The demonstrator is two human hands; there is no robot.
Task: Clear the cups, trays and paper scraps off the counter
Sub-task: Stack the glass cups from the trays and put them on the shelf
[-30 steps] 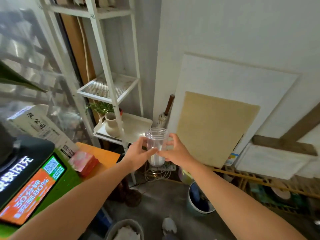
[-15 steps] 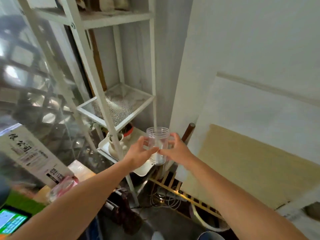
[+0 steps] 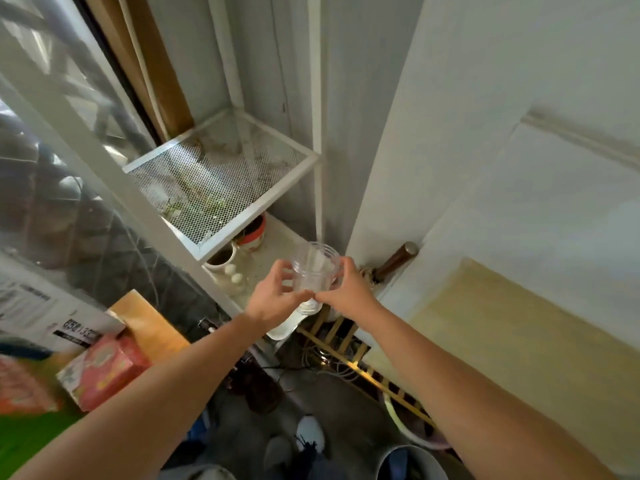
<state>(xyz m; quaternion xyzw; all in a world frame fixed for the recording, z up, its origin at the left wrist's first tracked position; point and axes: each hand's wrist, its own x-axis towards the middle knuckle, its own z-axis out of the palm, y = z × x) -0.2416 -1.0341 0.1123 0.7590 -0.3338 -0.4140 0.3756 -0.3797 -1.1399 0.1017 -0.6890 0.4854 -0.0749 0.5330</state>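
Note:
A clear plastic cup is held upright in the air in front of me, its rim facing up. My left hand grips its left side with thumb and fingers. My right hand grips its right side, and the thumbs nearly meet under the cup. The cup hangs just in front of the lower tray shelf of a white metal rack.
The rack has a mesh shelf above and small pots below. A pink tissue box sits on an orange counter corner at left. Leaning boards, a wooden slat frame and buckets stand on the right floor.
The view has swung closer to the rack and tilted down. Both hands have kept hold of the cup and carried it towards the lower shelf.

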